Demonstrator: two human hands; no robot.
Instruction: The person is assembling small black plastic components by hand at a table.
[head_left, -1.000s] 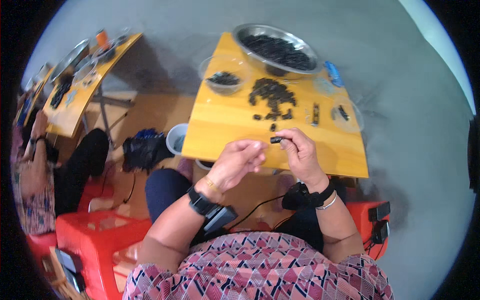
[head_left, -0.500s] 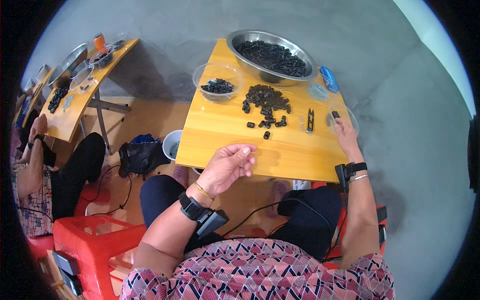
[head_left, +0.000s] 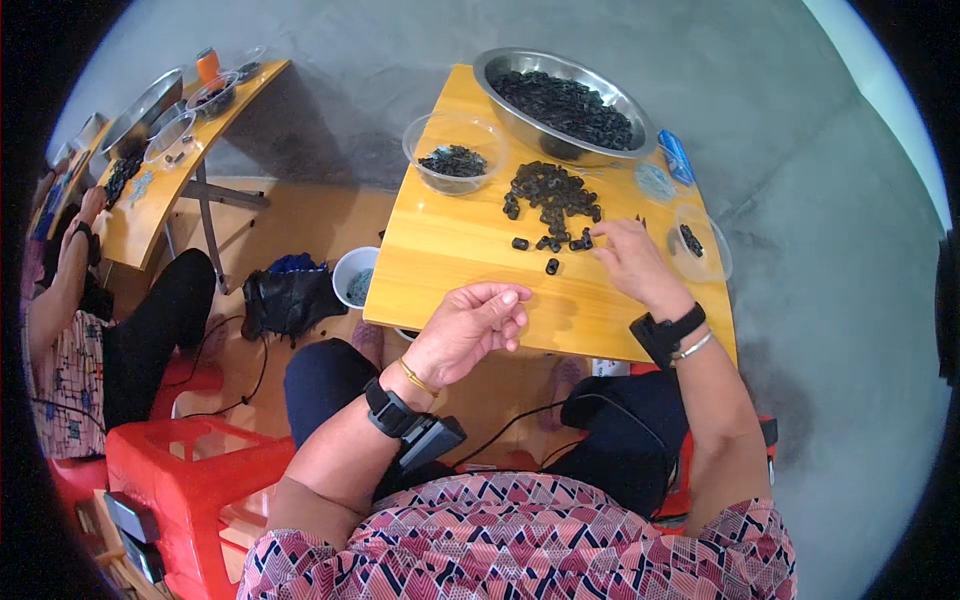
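Observation:
My left hand (head_left: 472, 328) hovers over the table's near edge, thumb pressed against its curled fingers; anything pinched there is too small to make out. Over the table, my right hand (head_left: 636, 264) stretches its fingers to the left, beside small black cylindrical pieces (head_left: 580, 242) at the edge of a loose pile (head_left: 550, 192). Nothing shows in that hand. It mostly covers a pair of black thread snips (head_left: 641, 221), whose tips stick out beyond it. One black piece (head_left: 552, 266) lies nearest my left hand. To the right, a clear bowl (head_left: 712, 262) holds a few black pieces (head_left: 691, 240).
A large steel basin (head_left: 640, 140) of black pieces stands at the table's far end. Left of the pile is a clear tub (head_left: 412, 150). A blue packet (head_left: 676, 158) lies far right. A white bucket (head_left: 340, 275) stands below; another person's arm (head_left: 60, 270) is at the left table.
My right hand has left the clear bowl and moved left to the black pieces; the piece it held now lies in that bowl. My left hand keeps its pinch.

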